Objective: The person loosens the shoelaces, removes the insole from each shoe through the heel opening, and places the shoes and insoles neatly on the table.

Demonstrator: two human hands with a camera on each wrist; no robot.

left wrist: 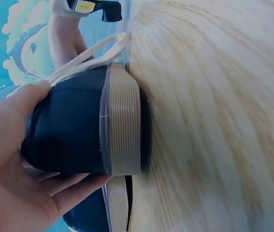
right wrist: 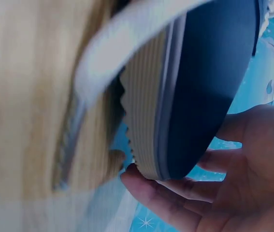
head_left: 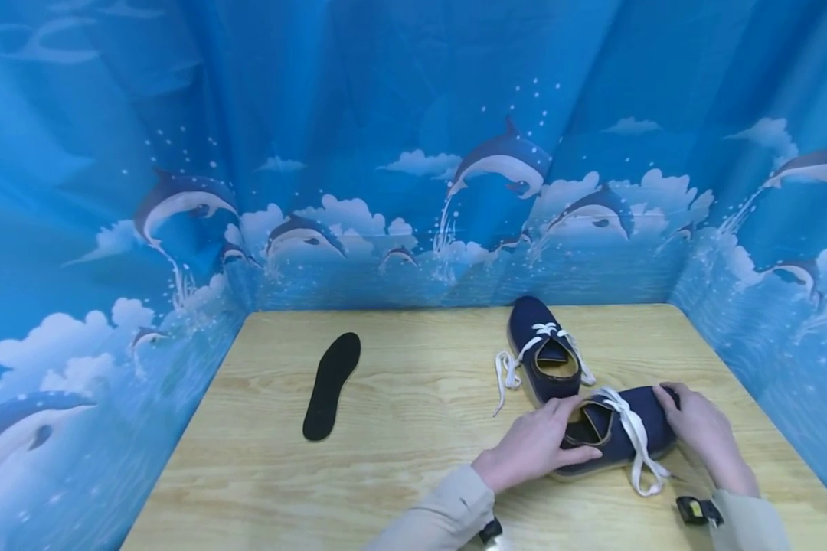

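A navy canvas shoe [head_left: 651,409] with white laces lies sideways at the right of the table, toe pointing right. My left hand [head_left: 527,448] grips its heel, thumb and fingers on opposite sides. Around the toe curl the fingers of my right hand [head_left: 704,432]. In the left wrist view the heel [left wrist: 74,125] sits in the left palm above a ribbed tan sole [left wrist: 124,121]. The right wrist view has fingertips at the sole's toe edge, and a loose lace [right wrist: 122,46] hangs in front. Behind stands a matching second shoe [head_left: 529,317], laces loose, toe away from me.
A black insole [head_left: 331,386] lies flat on the left half of the wooden table [head_left: 248,490]. A blue dolphin-print curtain [head_left: 386,153] encloses the back and both sides. A black wrist strap device [head_left: 692,510] is on the right wrist.
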